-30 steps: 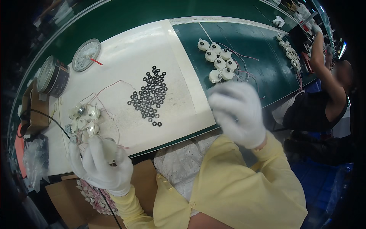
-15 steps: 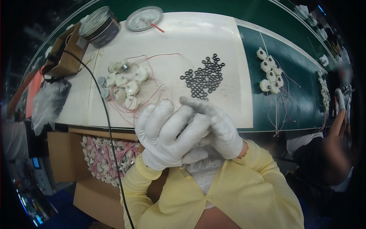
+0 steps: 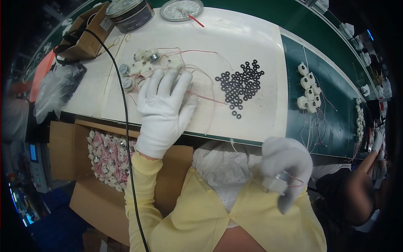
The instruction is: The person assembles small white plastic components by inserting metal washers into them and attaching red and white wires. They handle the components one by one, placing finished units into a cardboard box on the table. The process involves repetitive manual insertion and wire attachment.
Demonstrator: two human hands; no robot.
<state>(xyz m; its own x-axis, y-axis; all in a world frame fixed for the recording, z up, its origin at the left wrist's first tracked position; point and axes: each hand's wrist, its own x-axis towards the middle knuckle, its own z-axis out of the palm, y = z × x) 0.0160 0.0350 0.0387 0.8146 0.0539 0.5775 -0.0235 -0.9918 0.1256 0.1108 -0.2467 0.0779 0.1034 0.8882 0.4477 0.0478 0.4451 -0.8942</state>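
Observation:
My left hand [image 3: 161,105], in a white glove, lies over the near side of a group of small white motors [image 3: 142,67] with red wires. Its fingers are stretched out and slightly spread, covering part of the group. Lower right, off the table's front edge, my right hand [image 3: 287,157] is curled around one small motor [image 3: 276,184] with a white housing and a thin red lead. Motion smears this hand, and its fingertips look dark. Between the hands, farther back, many black rings [image 3: 240,84] lie flat on the white tabletop [image 3: 235,38].
Finished-looking rows aside, several white motors [image 3: 309,90] sit on the green mat at right. A cardboard box [image 3: 63,145] of motors stands below left. A black cable [image 3: 121,92] crosses the left side. A tin [image 3: 130,17] and a round lid [image 3: 181,10] stand at the back.
My hands, together before, have parted. The left moved left and forward over the motors and spread its fingers; the right moved right and down, with a motor now visible in it.

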